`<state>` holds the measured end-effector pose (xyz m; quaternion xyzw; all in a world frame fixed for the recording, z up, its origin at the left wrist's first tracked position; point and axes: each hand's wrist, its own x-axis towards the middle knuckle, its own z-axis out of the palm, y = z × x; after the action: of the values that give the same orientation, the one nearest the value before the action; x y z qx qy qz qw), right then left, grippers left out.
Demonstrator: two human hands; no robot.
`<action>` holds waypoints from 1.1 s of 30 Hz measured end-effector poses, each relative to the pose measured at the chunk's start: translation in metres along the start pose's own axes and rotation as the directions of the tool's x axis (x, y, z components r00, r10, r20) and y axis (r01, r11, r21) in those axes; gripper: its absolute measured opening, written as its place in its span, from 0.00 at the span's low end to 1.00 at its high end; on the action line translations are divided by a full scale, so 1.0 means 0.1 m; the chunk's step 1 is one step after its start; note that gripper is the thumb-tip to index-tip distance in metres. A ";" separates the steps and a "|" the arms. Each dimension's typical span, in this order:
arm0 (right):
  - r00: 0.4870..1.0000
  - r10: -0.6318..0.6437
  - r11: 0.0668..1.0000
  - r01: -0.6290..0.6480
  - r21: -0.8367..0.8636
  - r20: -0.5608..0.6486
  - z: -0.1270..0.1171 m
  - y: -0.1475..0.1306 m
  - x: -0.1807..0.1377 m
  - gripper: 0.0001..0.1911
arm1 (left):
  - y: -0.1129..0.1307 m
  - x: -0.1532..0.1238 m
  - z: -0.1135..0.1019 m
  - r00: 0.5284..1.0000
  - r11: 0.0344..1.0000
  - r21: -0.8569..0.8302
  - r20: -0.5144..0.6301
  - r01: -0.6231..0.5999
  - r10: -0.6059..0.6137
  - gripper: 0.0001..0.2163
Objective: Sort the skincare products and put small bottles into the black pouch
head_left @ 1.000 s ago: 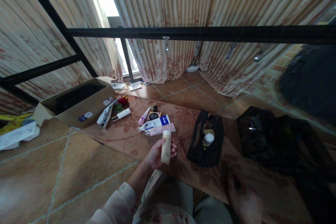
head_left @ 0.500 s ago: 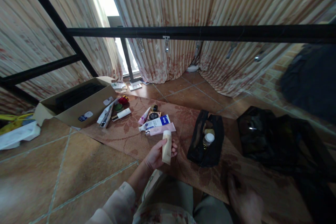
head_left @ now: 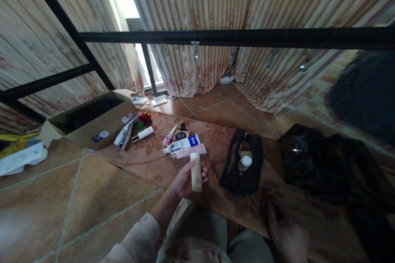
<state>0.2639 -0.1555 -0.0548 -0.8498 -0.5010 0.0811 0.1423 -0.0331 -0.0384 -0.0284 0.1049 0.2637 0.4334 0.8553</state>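
Observation:
A beige squeeze tube with a white cap (head_left: pixel 196 172) is held in my left hand (head_left: pixel 184 181), the thumb across its front and the fingertips showing at its right side. Just beyond it lie a pink tube (head_left: pixel 189 151) and a white and blue tube (head_left: pixel 182 144), side by side. A small pink tube (head_left: pixel 169 135) and a dark round container (head_left: pixel 180 135) are behind these. My right hand (head_left: pixel 286 232) rests low at the right, dim and blurred, so its fingers are hard to read. Nearest to it is an open black mesh pouch (head_left: pixel 226 170) with a white-lidded jar (head_left: pixel 245 164) inside.
A patterned brown mat (head_left: pixel 148 164) covers the floor under the items. On the left stands an open cardboard box (head_left: pixel 89 131), with a white-capped bottle (head_left: pixel 145 133) and other small items beside it. A black bag (head_left: pixel 305 164) sits at right. A black metal bar (head_left: pixel 234 39) crosses before the curtains.
In my left hand the beige tube has turned slightly and its lower end has swung a little. My right hand and the items on the mat look the same.

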 end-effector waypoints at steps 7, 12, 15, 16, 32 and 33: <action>1.000 -0.003 1.000 0.003 -0.012 0.001 -0.01 -0.01 0.01 0.23 | 0.01 0.02 0.03 0.999 1.000 0.002 -0.031 0.023 -0.023 0.19; 0.998 -0.050 0.998 0.049 -0.034 -0.037 -0.01 -0.02 0.00 0.21 | 0.00 0.01 0.03 0.999 1.000 0.004 -0.031 0.024 -0.024 0.20; 0.997 -0.069 0.997 0.067 -0.042 -0.047 0.01 0.01 0.00 0.20 | -0.01 0.01 0.02 0.999 1.000 0.022 -0.049 0.012 -0.011 0.20; 0.996 -0.079 0.996 0.077 -0.038 -0.044 0.02 0.02 0.00 0.20 | -0.01 0.01 0.02 0.999 1.000 0.029 -0.053 0.008 -0.007 0.20; 0.998 -0.056 0.998 0.056 0.006 -0.031 0.01 0.02 0.01 0.21 | -0.03 0.01 -0.02 1.000 0.998 0.065 -0.007 -0.024 0.025 0.18; 0.998 -0.052 0.999 0.053 0.011 -0.035 0.02 0.02 0.01 0.21 | -0.03 0.01 -0.01 1.000 0.998 0.064 -0.018 -0.024 0.026 0.18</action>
<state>0.2654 -0.1553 -0.0572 -0.8367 -0.5202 0.0655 0.1580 -0.0316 -0.0395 -0.0305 0.1314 0.2844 0.4364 0.8435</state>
